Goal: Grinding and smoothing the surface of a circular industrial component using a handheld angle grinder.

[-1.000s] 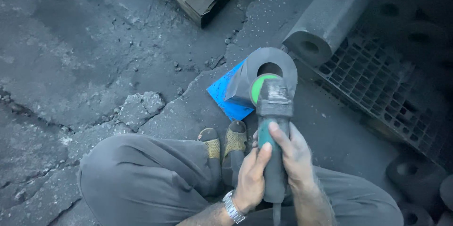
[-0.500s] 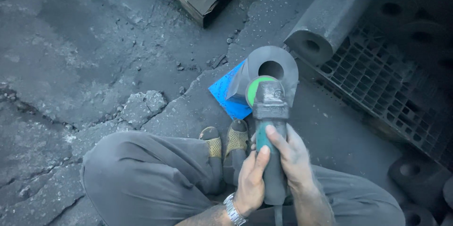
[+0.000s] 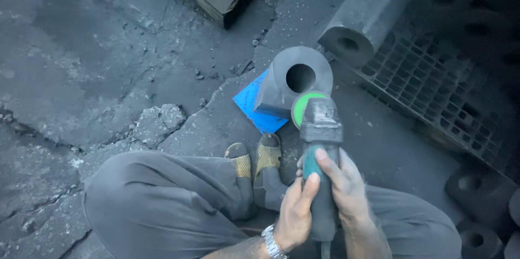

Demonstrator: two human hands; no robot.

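My left hand (image 3: 295, 213) and right hand (image 3: 344, 188) each hold a closed grip on the angle grinder (image 3: 319, 151). Its green disc (image 3: 303, 108) touches the bored grey block (image 3: 292, 83) lying on the floor (image 3: 108, 64).

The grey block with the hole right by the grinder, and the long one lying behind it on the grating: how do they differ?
The near block is short and stubby; the long block stretches far back. The near block sits on a blue sheet on the cracked floor; the long block lies on a metal grating. The grinder's green disc meets the near block, both hands gripping the grinder; nothing touches the long block. Both are dark grey with a round bore.
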